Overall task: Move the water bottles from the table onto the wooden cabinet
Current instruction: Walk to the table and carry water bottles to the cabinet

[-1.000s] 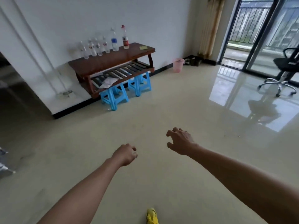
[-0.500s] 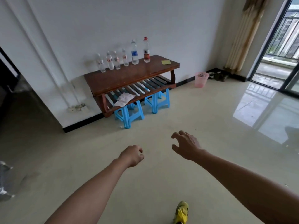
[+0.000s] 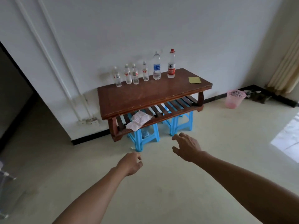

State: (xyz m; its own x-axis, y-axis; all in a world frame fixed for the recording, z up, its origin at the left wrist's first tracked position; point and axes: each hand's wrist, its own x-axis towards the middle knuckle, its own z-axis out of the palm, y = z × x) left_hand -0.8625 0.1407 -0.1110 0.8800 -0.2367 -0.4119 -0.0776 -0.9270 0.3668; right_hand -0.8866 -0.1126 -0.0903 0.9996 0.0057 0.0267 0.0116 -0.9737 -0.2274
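My left hand (image 3: 131, 164) is nearest, in front of the low wooden table (image 3: 145, 97) and short of it, fingers loosely curled round nothing. My right hand (image 3: 186, 147) is a little closer to the table, fingers spread and slightly bent, also empty. Under the table stand two blue moulded plastic stools (image 3: 142, 139), and a crumpled sheet of paper (image 3: 140, 120) lies on its slatted lower shelf. The top is dark brown wood, flat and scuffed along the front edge.

All six water bottles (image 3: 145, 72) stand upright in a row along the table's back edge, against the white wall. They are clear, thin-walled plastic with labels: four short, two tall, and the tallest has a red cap. I see no cabinet, so I judge the carrying has not started and every bottle is left to move. I cannot rule out that this piece is the cabinet.
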